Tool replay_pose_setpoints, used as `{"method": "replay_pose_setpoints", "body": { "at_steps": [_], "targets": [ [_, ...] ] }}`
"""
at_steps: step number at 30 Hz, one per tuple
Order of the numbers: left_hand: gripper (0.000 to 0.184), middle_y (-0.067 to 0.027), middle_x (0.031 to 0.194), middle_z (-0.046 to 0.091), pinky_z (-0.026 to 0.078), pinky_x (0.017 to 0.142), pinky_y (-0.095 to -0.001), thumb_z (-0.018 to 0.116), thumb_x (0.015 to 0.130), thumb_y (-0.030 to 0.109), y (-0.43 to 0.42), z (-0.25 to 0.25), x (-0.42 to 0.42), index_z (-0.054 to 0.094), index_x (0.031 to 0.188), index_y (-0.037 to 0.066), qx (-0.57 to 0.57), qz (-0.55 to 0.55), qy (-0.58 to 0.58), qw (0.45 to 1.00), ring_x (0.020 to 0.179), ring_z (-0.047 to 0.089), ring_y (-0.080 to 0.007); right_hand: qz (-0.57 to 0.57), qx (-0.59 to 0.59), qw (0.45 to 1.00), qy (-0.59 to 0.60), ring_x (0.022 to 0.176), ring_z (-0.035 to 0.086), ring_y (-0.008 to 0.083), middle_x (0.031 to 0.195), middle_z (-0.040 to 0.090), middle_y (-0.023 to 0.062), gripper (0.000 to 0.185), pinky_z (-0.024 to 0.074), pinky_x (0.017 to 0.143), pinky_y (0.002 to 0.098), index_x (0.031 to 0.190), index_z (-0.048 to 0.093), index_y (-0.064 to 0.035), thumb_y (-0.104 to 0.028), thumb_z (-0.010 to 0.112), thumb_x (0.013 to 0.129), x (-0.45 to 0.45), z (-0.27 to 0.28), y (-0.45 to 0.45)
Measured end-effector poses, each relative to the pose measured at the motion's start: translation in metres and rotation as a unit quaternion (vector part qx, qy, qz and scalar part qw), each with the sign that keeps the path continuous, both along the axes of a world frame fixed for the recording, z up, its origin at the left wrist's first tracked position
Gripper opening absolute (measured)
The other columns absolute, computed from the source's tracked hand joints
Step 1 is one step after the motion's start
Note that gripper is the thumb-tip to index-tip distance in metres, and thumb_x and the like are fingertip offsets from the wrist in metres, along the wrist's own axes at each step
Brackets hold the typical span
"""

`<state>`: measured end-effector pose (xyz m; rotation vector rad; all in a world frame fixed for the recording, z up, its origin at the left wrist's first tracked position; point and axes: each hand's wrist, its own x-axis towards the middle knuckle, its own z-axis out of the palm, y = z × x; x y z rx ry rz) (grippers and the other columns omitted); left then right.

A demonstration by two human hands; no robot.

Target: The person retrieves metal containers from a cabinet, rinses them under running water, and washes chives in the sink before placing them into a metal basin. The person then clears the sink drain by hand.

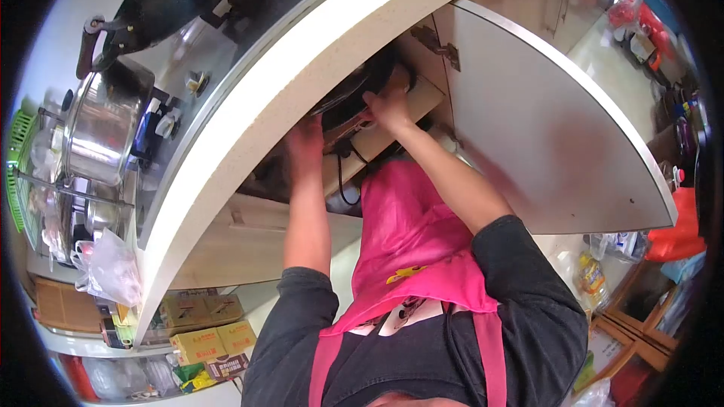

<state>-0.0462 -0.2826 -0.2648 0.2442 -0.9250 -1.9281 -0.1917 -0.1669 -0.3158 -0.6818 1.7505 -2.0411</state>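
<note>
A dark round pan (348, 108) is inside the open lower cabinet, partly lost in shadow. My right hand (389, 108) grips its near right edge, with the thumb over the rim. On the other side, my left hand (305, 142) is closed at the pan's left edge, its fingertips dim and partly hidden. Below the pan runs a pale cabinet ledge (366, 139), and a black cable (342, 181) hangs from it in a loop. The cabinet door (550, 120) stands wide to the right of my right arm.
The counter edge (249, 83) curves above my hands. On the countertop are a wok (177, 4) over the stove and a steel pot (109, 124). Boxes (204, 344) sit on shelves at lower left. An oil bottle (593, 279) and bags stand at right.
</note>
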Motion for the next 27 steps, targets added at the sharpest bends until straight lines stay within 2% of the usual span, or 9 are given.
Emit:
{"method": "replay_pose_setpoints", "body": {
  "at_steps": [6,9,14,15,17,19,21,23,27],
  "targets": [
    [0.043,-0.0114,0.114,0.063,0.045,0.098,-0.0514,0.055,0.071,-0.006,-0.015,-0.011,0.002,0.061,0.112,0.004,0.133,0.013,0.024,0.991,0.112,0.057,-0.0319,-0.011,-0.022,0.994,-0.110,0.058,0.070,0.0256,0.073,0.068,0.0213,0.027,0.0571,0.054,0.0364,0.084,0.062,0.0117,-0.015,0.067,0.082,0.004,0.008,0.001],
    [0.041,-0.0112,0.115,0.063,0.044,0.099,-0.0524,0.055,0.073,-0.004,-0.005,-0.003,0.008,0.061,0.113,0.005,0.097,0.006,0.038,0.995,0.113,0.057,-0.0315,0.050,0.112,0.985,-0.123,0.061,0.070,0.0244,0.079,0.069,0.0170,0.021,0.0574,0.052,0.0343,0.093,0.062,0.0082,-0.009,0.065,0.082,0.007,0.012,0.001],
    [0.036,-0.0117,0.120,0.062,0.041,0.102,-0.0546,0.058,0.081,0.002,-0.007,0.003,0.004,0.060,0.117,0.003,0.101,0.002,0.058,0.993,0.119,0.054,-0.0300,-0.010,0.032,0.999,-0.032,0.054,0.067,0.0244,0.068,0.065,0.0138,0.024,0.0547,0.050,0.0345,0.086,0.060,0.0089,-0.014,0.066,0.082,0.028,-0.002,0.024],
    [0.036,-0.0119,0.121,0.062,0.041,0.103,-0.0553,0.058,0.082,0.002,-0.013,-0.001,0.003,0.059,0.117,0.003,0.107,-0.018,0.077,0.991,0.121,0.053,-0.0297,-0.035,0.026,0.999,0.012,0.054,0.066,0.0241,0.066,0.064,0.0133,0.027,0.0537,0.049,0.0348,0.084,0.059,0.0098,-0.016,0.066,0.081,0.034,-0.010,0.036],
    [0.036,-0.0123,0.123,0.061,0.039,0.104,-0.0568,0.059,0.083,0.003,-0.036,-0.013,0.005,0.059,0.119,0.003,0.095,-0.106,0.146,0.979,0.124,0.051,-0.0290,0.017,-0.012,0.995,-0.100,0.061,0.067,0.0190,0.064,0.061,0.0081,0.021,0.0535,0.053,0.0335,0.079,0.057,0.0051,-0.014,0.065,0.080,0.047,-0.003,0.080],
    [0.038,-0.0134,0.125,0.059,0.038,0.105,-0.0566,0.058,0.082,0.001,-0.026,-0.001,-0.003,0.058,0.120,0.002,0.127,-0.065,0.120,0.983,0.125,0.049,-0.0297,0.037,-0.013,0.991,-0.129,0.062,0.061,0.0114,0.063,0.055,0.0018,0.015,0.0481,0.054,0.0292,0.074,0.055,0.0001,-0.011,0.065,0.078,0.056,-0.002,0.126],
    [0.041,-0.0148,0.127,0.058,0.038,0.105,-0.0559,0.056,0.080,-0.002,-0.026,-0.003,-0.004,0.057,0.120,0.002,0.138,-0.061,0.099,0.984,0.126,0.049,-0.0312,0.010,0.033,0.999,-0.003,0.062,0.052,0.0066,0.064,0.052,-0.0019,0.015,0.0407,0.054,0.0248,0.072,0.053,-0.0033,-0.009,0.066,0.077,0.059,-0.019,0.174],
    [0.044,-0.0167,0.127,0.057,0.039,0.105,-0.0545,0.055,0.077,-0.005,-0.035,-0.011,-0.007,0.057,0.121,0.001,0.124,-0.098,0.093,0.983,0.124,0.049,-0.0335,0.034,0.050,0.998,0.026,0.060,0.043,0.0043,0.066,0.050,-0.0044,0.010,0.0360,0.052,0.0224,0.078,0.057,-0.0024,-0.007,0.066,0.077,0.062,-0.034,0.225],
    [0.049,-0.0198,0.127,0.056,0.039,0.106,-0.0532,0.053,0.072,-0.010,-0.041,-0.031,-0.009,0.055,0.120,-0.003,0.134,-0.061,0.055,0.988,0.122,0.050,-0.0366,0.085,0.000,0.993,-0.083,0.063,0.045,0.0028,0.069,0.051,-0.0065,0.011,0.0370,0.057,0.0209,0.088,0.063,-0.0028,-0.003,0.065,0.077,0.084,-0.046,0.296]
  ]
}}
